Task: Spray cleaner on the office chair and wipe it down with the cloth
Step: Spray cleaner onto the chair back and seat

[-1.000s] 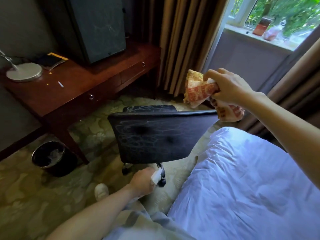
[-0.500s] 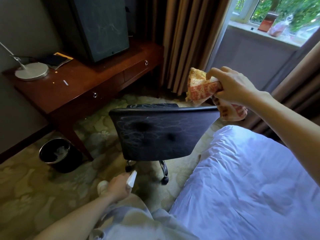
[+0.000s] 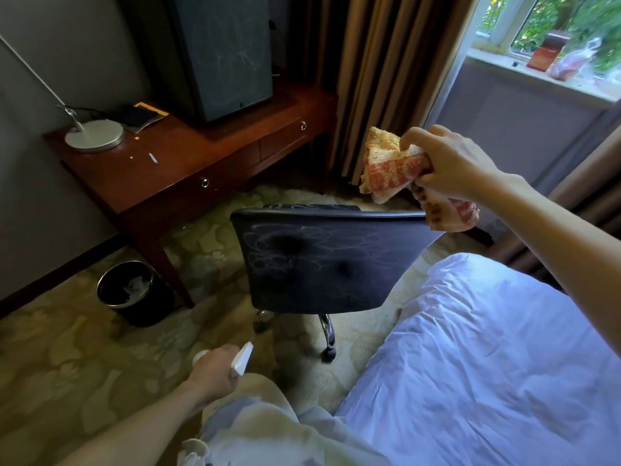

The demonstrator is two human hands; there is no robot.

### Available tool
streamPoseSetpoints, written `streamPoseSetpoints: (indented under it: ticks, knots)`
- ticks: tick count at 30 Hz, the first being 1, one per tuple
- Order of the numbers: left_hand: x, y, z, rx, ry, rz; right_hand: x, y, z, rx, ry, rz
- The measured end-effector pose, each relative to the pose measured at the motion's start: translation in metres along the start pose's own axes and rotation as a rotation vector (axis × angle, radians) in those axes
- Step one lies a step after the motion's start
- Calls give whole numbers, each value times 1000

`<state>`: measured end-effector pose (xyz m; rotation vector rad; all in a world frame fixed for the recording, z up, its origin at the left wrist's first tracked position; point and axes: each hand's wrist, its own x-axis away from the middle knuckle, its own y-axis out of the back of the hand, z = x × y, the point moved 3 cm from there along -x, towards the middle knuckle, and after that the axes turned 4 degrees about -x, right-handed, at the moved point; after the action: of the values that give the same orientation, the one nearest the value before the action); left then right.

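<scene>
Surrounding room: a carpeted floor (image 3: 67, 364) with a pale leaf pattern. A dark wooden counter (image 3: 188, 176) on the left carries a round lamp base (image 3: 94, 136) and a dark screen (image 3: 225, 52). Brown curtains (image 3: 376, 79) hang beside a window. A black waste bin (image 3: 134, 290) stands by the counter's leg. A white bed (image 3: 487, 364) fills the lower right.
Chair: a black office chair (image 3: 322, 264) stands on the carpet between counter and bed. Its back is turned to the viewer and marked with pale swirls. Its top edge runs left to right and its seat faces the counter.
Right side: the right hand (image 3: 447, 163) is raised above the chair's right top corner, fingers curled tight round a bunched red and yellow cloth (image 3: 389, 166). One end droops to that corner; contact is unclear.
Left side: the left hand (image 3: 215, 371) is low, near the person's knee, fist wrapped round a spray bottle (image 3: 242, 359). Only its white nozzle shows.
Spray direction: the nozzle tilts up and to the right, toward the chair's back, well apart from it.
Change: a second ago the left hand was near the chair's wheels; now it sits further back toward the person. The right hand and cloth have kept their place.
</scene>
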<state>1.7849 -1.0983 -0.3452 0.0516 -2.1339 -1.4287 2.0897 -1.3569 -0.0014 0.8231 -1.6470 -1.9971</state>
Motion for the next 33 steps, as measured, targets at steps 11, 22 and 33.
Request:
streamPoseSetpoints:
  ticks: [11,22,33]
  knots:
    - [-8,35,-119,91,-514,-147,-5,2,6,-14,4,-20]
    - [-11,67,-231,213,-453,-216,3,16,-1,-1,-13,-48]
    - [-24,69,-167,265,-367,-327,-17,11,11,-21,10,-44]
